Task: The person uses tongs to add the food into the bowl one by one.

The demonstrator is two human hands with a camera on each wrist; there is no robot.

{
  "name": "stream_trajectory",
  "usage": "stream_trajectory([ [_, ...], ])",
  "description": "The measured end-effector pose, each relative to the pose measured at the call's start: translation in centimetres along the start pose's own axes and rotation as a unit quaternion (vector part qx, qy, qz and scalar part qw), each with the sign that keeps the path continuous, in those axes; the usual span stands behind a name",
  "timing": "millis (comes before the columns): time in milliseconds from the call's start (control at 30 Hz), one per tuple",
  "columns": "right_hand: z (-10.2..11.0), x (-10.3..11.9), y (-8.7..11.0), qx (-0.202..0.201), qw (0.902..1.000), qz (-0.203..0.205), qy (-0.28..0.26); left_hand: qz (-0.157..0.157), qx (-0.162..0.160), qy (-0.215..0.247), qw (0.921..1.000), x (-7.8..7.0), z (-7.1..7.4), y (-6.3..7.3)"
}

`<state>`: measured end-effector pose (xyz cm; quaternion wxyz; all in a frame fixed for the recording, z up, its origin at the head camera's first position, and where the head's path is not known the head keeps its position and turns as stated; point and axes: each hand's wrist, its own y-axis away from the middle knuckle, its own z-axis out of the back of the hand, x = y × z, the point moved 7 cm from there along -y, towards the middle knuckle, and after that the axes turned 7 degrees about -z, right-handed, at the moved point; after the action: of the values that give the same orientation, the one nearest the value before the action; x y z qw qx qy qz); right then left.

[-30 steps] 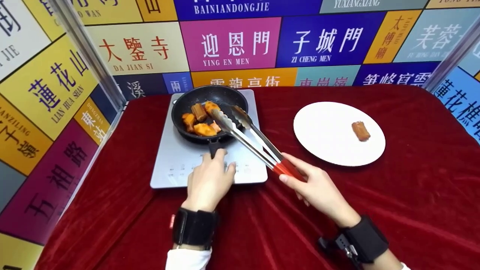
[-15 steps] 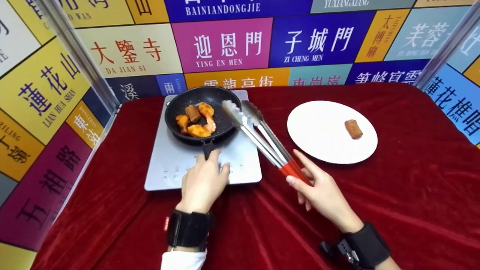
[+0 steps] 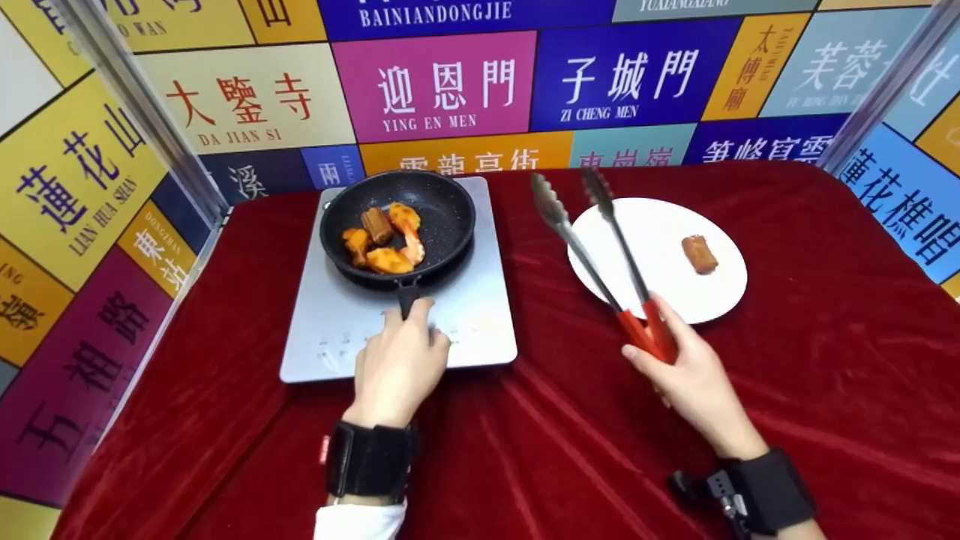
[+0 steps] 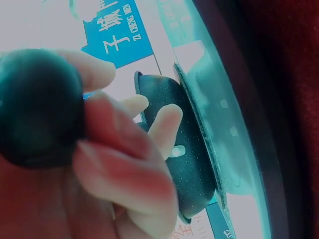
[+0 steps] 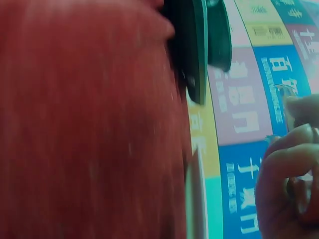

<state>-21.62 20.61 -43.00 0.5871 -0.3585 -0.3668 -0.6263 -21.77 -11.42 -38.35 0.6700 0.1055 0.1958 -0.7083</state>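
My left hand grips the handle of a black frying pan on a flat silver cooktop. In the left wrist view, the handle's round black end shows inside my curled fingers. Several orange and brown food pieces lie in the pan's left half, one resembling a shrimp. My right hand holds tongs by their red handles. Their metal arms are spread above the left edge of a white plate, with nothing between the tips. One brown food piece lies on the plate's right side.
A dark red velvet cloth covers the table, wrinkled near the front. Printed panels with large characters stand behind and at both sides, joined by metal corner posts. In the right wrist view, the cooktop's edge appears beside the cloth.
My right hand has carried the tongs from over the pan rightward to the plate's left edge, the tips swinging upright. The left hand stays on the pan handle, and the food in the pan remains there.
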Motion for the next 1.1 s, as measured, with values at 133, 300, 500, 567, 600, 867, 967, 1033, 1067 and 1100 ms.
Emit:
stream_trajectory([
  [133,1.0,-0.7,-0.2,0.002,0.9996,0.022,0.016,0.000,0.004,0.003,1.0000,-0.1,0.0,-0.2],
  [300,2.1,-1.1,-0.3,-0.029,0.9956,0.053,0.071,-0.001,0.006,0.003,1.0000,-0.1,-0.1,-0.2],
  [500,4.2,-1.3,0.0,-0.112,0.9800,0.062,0.153,-0.004,0.004,0.004,1.0000,-0.2,-0.1,-0.1],
  [567,4.8,-1.4,0.2,-0.131,0.9738,0.062,0.175,-0.005,0.006,0.006,1.0000,-0.2,-0.2,-0.1],
  [600,5.1,-1.4,0.3,-0.141,0.9699,0.064,0.188,-0.004,0.009,0.007,0.9999,-0.2,-0.2,-0.1],
  [867,6.7,-1.2,1.1,-0.190,0.9429,0.094,0.257,0.004,0.015,0.010,0.9998,0.0,-0.2,0.1],
  [967,7.2,-1.3,1.3,-0.194,0.9386,0.093,0.270,0.004,0.016,0.007,0.9998,0.0,-0.2,0.2],
  [1033,7.6,-1.4,1.4,-0.193,0.9372,0.085,0.278,0.004,0.019,0.006,0.9998,0.0,-0.2,0.1],
  [1067,7.8,-1.4,1.4,-0.193,0.9362,0.081,0.282,0.004,0.019,0.006,0.9998,0.0,-0.2,0.1],
  [1100,7.9,-1.5,1.5,-0.191,0.9361,0.076,0.285,0.005,0.020,0.006,0.9998,0.0,-0.2,0.1],
])
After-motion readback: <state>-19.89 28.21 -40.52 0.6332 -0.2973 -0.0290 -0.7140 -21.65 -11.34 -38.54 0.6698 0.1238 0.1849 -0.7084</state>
